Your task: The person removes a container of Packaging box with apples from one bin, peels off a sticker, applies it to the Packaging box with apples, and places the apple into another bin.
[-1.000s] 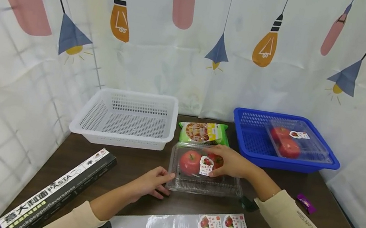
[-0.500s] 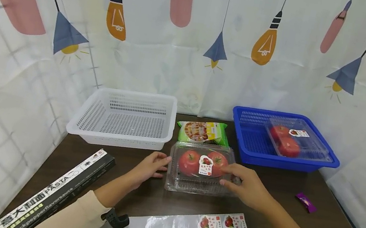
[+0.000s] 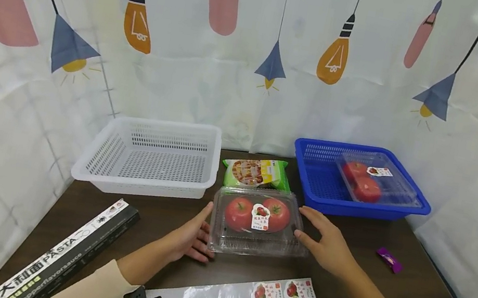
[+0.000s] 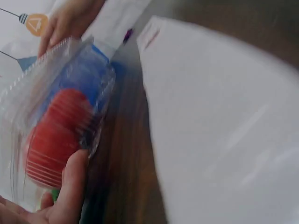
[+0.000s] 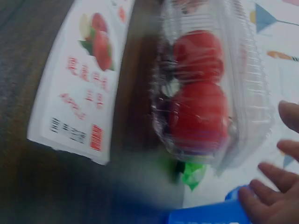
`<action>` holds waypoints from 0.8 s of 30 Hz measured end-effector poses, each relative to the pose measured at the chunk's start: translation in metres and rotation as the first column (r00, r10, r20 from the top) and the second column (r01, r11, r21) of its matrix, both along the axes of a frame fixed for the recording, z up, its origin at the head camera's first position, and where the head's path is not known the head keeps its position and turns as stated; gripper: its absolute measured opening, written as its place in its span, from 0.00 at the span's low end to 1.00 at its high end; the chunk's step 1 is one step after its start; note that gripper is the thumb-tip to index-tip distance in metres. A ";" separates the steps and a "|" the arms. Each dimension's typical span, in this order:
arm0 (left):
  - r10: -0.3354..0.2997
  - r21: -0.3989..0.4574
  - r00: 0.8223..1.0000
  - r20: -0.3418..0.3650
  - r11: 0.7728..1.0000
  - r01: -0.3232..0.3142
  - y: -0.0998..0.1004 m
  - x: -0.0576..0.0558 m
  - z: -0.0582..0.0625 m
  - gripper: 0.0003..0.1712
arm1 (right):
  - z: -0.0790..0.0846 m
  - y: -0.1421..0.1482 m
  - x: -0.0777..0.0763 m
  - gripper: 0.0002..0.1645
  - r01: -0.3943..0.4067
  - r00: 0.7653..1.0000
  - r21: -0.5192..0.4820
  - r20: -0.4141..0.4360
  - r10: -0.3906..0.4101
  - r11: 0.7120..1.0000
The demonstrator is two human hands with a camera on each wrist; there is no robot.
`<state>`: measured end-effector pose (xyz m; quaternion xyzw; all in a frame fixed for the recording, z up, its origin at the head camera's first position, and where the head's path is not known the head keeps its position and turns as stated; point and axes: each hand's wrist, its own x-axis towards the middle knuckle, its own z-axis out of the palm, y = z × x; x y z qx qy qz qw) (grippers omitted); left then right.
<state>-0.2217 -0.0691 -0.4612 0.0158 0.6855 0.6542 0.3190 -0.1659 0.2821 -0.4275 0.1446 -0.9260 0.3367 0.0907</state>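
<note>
A clear plastic clamshell box holds two red tomato-like fruits, with a white apple sticker on its lid. My left hand is at the box's left side, thumb at the edge and fingers extended by the lower left corner. In the left wrist view, its fingertips overlap the end of the box. On the other side, my right hand has its fingers spread, their tips right at the box's right edge. The right wrist view shows that hand with straight, parted fingers beside the box.
In front lies a sticker strip. A black pasta box is at left, a white basket behind. A green food packet touches the clamshell's back. At right are a blue basket holding another fruit box, and a purple candy.
My right hand has come off the sticker to the box's right edge. My left hand has shifted along the left side. The box is turned slightly, and the head view has swung right.
</note>
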 end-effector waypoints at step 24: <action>0.096 0.176 0.993 0.064 0.979 -0.106 0.013 0.013 0.017 0.46 | -0.006 -0.058 0.077 0.31 -0.112 0.912 0.419 -0.317 0.261 0.901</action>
